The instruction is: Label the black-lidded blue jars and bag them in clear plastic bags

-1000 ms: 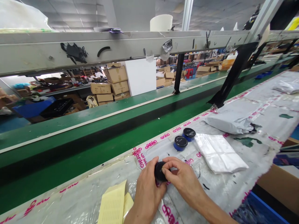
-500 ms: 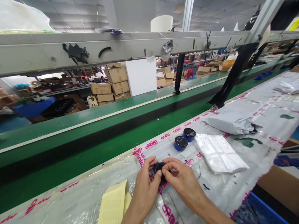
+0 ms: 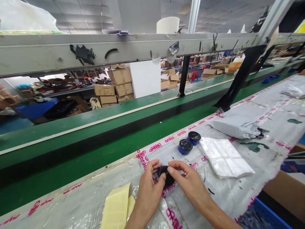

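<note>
Left hand [image 3: 149, 190] and right hand [image 3: 188, 181] pinch a black-lidded round jar [image 3: 166, 175] between thumbs and fingertips above the printed plastic sheet [image 3: 71, 206], two blue jars [image 3: 185, 147] [image 3: 193, 137] just beyond, white pouch [image 3: 224, 158] right, grey mailer [image 3: 234, 125] farther

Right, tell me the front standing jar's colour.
The jar is blue with a black lid; head view.

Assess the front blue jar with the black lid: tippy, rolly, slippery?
The squat blue jar looks wide for its height, so a light push probably won't tip it. Its round side suggests it would likely roll if laid over. The glossy black lid may be slick, so gripping the jar's side seems safer.
</note>
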Motion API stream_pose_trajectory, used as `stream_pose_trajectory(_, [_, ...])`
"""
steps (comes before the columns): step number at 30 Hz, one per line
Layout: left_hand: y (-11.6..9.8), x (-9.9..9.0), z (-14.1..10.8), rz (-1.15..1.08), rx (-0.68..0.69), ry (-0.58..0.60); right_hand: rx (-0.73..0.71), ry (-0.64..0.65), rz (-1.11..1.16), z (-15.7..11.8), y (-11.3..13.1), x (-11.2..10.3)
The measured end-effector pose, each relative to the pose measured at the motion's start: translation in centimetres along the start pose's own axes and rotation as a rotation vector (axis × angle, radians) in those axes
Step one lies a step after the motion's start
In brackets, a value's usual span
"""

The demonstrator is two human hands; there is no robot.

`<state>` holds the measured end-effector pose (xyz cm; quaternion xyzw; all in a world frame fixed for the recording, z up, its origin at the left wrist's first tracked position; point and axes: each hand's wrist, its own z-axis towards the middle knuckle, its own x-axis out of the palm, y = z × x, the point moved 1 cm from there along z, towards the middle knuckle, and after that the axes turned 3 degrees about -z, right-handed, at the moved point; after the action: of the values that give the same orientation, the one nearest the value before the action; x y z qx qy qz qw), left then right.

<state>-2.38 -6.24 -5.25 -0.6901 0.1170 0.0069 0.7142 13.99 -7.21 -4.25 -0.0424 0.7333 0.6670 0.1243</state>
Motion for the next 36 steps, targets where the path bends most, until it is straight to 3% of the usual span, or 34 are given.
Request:
stream_pose_trajectory(13, [-1.3,-0.4,-0.9,0.248,-0.036,0.078,-0.06,0.041,-0.063,0.2,-0.1,0.3])
stream_pose_trajectory(20, [-1.3,0.0,-0.2,0.253,-0.072,0.049,-0.055,0.026,-0.062,0.3,-0.4,0.5])
stream_pose_trajectory(25, [-0.5,0.1,-0.5,0.257,-0.028,0.042,-0.056,-0.023,-0.135,0.3,-0.4,0.8])
stream_pose_trajectory(30, [-0.1,0.2,-0.5,0.273,-0.011,0.026,-0.069,0.026,-0.093,0.5,-0.4,0.6])
stream_pose_trajectory(36, [0.7,0.2,-0.8,0.287,0.113,0.047,-0.099,-0.011,-0.17,0.8,-0.3,0.4])
